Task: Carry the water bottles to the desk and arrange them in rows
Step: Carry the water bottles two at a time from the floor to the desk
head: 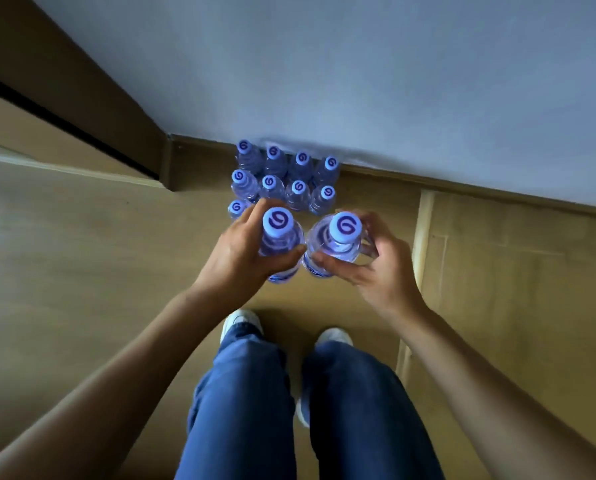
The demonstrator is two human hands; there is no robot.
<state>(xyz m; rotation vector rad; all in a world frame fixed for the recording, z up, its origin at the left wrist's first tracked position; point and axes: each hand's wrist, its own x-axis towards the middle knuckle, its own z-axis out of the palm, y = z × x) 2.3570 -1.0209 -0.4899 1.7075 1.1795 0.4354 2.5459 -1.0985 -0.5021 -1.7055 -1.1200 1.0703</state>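
Note:
Several clear water bottles with pale blue caps stand in rows on the wooden floor against the wall. My left hand grips one upright bottle around its body, lifted above the floor. Beside it, my right hand grips a second upright bottle the same way. The two held bottles are side by side, just in front of the standing group. One floor bottle is partly hidden behind my left fingers. No desk is in view.
A pale wall with a brown skirting board runs behind the bottles. A wooden door frame stands at the left. My jeans-clad legs and white shoes are below, on the wooden floor.

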